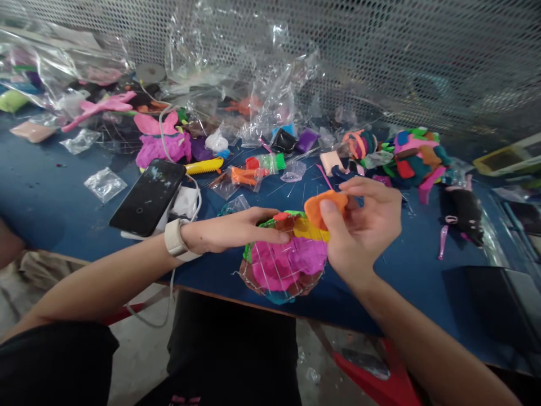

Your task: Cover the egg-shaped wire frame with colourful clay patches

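So the person's sitting at the middle of the desk's near edge (203,279), both arms coming in from that side. Left forearm slants in from the near-left, wrist pretty straight, back of the hand up, with the left hand (230,228) reaching rightward across a roundish wire form (270,268) packed with colored clay. That hand's got the far-left rim pinched, thumb over the inside and the other fingers behind, though the fingertips are mostly hidden. Right forearm angles in from the near-right, wrist bent so the palm turns inward, and the right hand (367,220) is gripping a flat orange clay piece (319,207) between thumb and fingers, the rest of them loosely curled. The orange piece is right over the form's far-right rim, broad face toward the person, nearly round but maybe a touch longer left to right. The form itself sits by the desk's near edge, around the middle, gridded side facing up at the wearer; it's too round to call a long axis, and can't tell if it's resting or lifted slightly. Off toward the near-left edge there's a black phone (147,197) lying slantwise, and a yellow cutter (204,165) just past its far end.
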### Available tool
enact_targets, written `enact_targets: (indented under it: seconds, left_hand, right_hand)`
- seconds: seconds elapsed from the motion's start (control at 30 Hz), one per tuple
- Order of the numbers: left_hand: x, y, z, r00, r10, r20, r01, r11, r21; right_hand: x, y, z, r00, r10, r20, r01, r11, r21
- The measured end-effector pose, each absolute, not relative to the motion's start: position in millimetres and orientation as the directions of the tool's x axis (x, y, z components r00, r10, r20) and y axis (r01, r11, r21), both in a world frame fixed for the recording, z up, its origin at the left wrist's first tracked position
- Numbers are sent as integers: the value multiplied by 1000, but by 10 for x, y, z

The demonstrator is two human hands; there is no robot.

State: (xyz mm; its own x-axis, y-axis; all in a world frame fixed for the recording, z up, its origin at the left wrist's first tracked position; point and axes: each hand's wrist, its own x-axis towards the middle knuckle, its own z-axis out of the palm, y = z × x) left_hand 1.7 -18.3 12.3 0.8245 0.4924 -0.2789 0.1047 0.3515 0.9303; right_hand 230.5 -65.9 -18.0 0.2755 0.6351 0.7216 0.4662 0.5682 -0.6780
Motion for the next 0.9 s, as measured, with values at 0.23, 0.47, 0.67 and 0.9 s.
enact_targets:
  seconds: [0.23, 0.47, 0.67, 0.9]
  left_hand:
    - [134, -268, -12, 680, 636, -366, -138, 601, 787]
    - [156, -264, 32, 613, 687, -389, -189, 606, 772]
    - [157, -296, -34, 643, 670, -371, -115, 563, 818]
    - [136, -327, -63, 605, 701, -379, -103, 541, 835]
  right_hand:
    - [2292, 6, -123, 251, 687, 682, 315, 608, -729]
    - [2386, -144, -141, 259, 752, 606, 279, 542, -792]
    - [2273, -366, -302, 282, 728, 625, 308, 548, -778]
    - [2364, -217, -250, 333, 726, 602, 316, 516, -796]
